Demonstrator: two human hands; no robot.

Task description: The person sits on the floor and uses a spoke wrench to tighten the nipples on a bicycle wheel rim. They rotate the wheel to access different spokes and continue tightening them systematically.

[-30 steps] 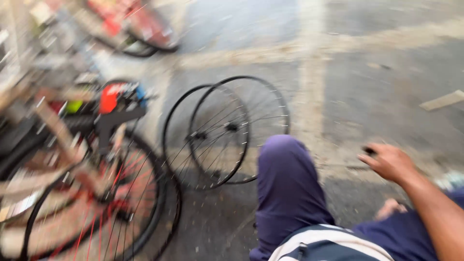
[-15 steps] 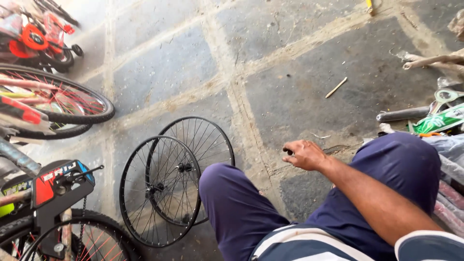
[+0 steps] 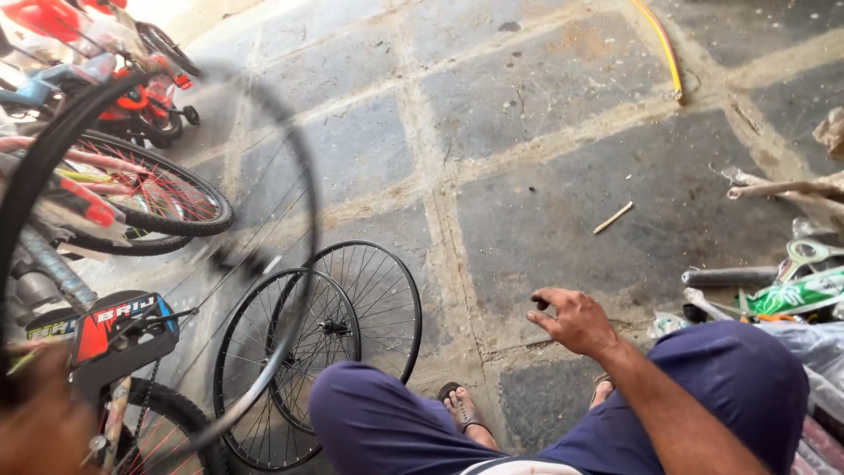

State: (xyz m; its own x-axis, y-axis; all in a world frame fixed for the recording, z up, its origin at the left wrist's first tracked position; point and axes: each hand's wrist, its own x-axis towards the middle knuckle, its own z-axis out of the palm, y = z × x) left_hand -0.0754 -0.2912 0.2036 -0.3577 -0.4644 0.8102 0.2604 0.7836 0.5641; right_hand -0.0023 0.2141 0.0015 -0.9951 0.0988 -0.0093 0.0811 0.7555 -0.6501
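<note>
My right hand (image 3: 576, 321) hangs above the stone floor (image 3: 545, 167) over my right knee, fingers loosely curled with the thumb and forefinger near each other; I cannot tell whether anything small sits between them. My left hand (image 3: 40, 422) is a blur at the lower left corner, and it seems to grip the rim of a large wheel (image 3: 303, 176) that sweeps up and across the left side of the view, smeared by motion. Whether that hand is fully clenched I cannot tell.

Taking the pair of bare wheels (image 3: 321, 352) as my marker: they lean together just left of my left knee, thin black rims with fine metal spokes and small hubs. The blurred wheel crosses in front of them. Well to their right, past my right hand, a short pale stick (image 3: 613, 217) lies on the rough grey slabs. Left of them and above, bicycles (image 3: 132, 185) with red-spoked, black-tyred wheels stand crowded. My sandalled foot (image 3: 462, 409) rests just right of them and lower.
</note>
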